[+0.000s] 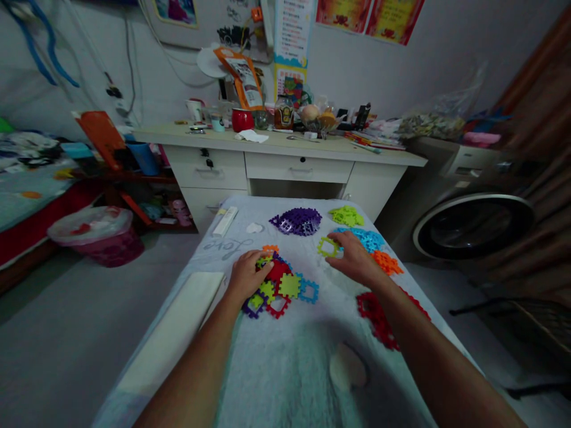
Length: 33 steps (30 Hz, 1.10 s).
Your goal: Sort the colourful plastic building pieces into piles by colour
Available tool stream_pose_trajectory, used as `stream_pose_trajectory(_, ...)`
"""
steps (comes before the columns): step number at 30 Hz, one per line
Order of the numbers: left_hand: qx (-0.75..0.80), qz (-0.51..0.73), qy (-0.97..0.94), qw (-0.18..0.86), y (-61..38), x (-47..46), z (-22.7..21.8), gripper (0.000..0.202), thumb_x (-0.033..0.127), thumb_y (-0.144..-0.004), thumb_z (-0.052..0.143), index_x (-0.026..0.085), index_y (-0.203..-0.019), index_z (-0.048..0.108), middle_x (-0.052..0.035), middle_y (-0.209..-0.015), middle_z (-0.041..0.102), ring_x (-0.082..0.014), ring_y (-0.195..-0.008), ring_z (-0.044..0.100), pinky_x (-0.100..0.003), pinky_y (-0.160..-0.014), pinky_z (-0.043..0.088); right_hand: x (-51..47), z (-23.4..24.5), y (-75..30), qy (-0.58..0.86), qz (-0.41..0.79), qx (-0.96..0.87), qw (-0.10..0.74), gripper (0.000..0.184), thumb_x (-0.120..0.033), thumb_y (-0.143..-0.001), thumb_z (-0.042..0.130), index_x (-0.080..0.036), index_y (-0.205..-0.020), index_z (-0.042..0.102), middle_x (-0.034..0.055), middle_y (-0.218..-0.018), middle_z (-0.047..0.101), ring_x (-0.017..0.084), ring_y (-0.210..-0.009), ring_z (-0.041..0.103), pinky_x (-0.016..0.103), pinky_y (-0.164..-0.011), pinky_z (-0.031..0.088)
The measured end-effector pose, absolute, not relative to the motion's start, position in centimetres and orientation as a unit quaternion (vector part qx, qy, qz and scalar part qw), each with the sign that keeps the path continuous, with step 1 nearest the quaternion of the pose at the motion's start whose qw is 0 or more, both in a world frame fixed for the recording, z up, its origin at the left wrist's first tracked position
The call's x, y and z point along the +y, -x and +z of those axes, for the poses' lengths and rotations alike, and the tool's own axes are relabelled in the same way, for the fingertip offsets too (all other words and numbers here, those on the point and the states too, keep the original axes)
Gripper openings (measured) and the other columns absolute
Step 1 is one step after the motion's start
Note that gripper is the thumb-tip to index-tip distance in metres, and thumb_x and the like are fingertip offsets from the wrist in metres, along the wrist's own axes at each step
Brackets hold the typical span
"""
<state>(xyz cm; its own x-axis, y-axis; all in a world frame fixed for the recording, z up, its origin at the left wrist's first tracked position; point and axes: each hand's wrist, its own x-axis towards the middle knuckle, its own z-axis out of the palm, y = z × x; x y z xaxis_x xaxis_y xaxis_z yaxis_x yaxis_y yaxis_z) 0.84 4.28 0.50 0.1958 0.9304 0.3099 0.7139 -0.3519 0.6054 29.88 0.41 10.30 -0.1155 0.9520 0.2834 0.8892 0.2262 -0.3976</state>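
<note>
Flat plastic interlocking tiles lie on a cloth-covered table (285,368). My left hand (247,274) rests on a joined cluster of red, yellow-green, blue and purple tiles (281,284), fingers curled on its left edge. My right hand (355,255) reaches forward with its fingertips pinching a lone yellow-green tile (327,246). Sorted heaps lie around: purple tiles (297,221), yellow-green tiles (347,216), light blue tiles (370,239), orange tiles (387,262) and red tiles (377,318) under my right forearm.
A white box (225,220) lies at the table's far left, a pale flat pad (178,321) along the left edge. Beyond stands a cluttered white desk (285,160). A washing machine (473,223) is to the right, a pink bin (96,235) and a bed (27,196) to the left.
</note>
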Motion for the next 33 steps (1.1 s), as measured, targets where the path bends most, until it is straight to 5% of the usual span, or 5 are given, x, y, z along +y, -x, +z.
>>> stream_pose_trajectory(16,0.563,0.362,-0.712,0.213,-0.8,4.7,0.4,0.035,0.049,-0.089,0.047,0.022,-0.100,0.068,-0.0045,-0.106,0.071,-0.0214,-0.102,0.064,-0.035,-0.095,0.047,16.4,7.0,-41.9,0.802,-0.011,-0.564,0.196,0.026,-0.022,-0.073,0.074,-0.011,-0.096,0.070,0.0119,-0.099,0.069,0.020,-0.090,0.063,0.029,-0.081,0.046)
stream_pose_trajectory(33,0.568,0.359,-0.714,0.196,-0.9,4.7,0.6,0.032,0.046,-0.088,0.049,0.022,-0.097,0.068,-0.0049,-0.104,0.071,-0.0221,-0.100,0.064,-0.037,-0.093,0.048,19.2,5.7,-41.2,0.818,0.020,-0.519,0.249,0.036,-0.007,-0.076,0.057,-0.008,-0.110,0.069,0.0166,-0.109,0.068,0.023,-0.097,0.064,0.030,-0.089,0.045)
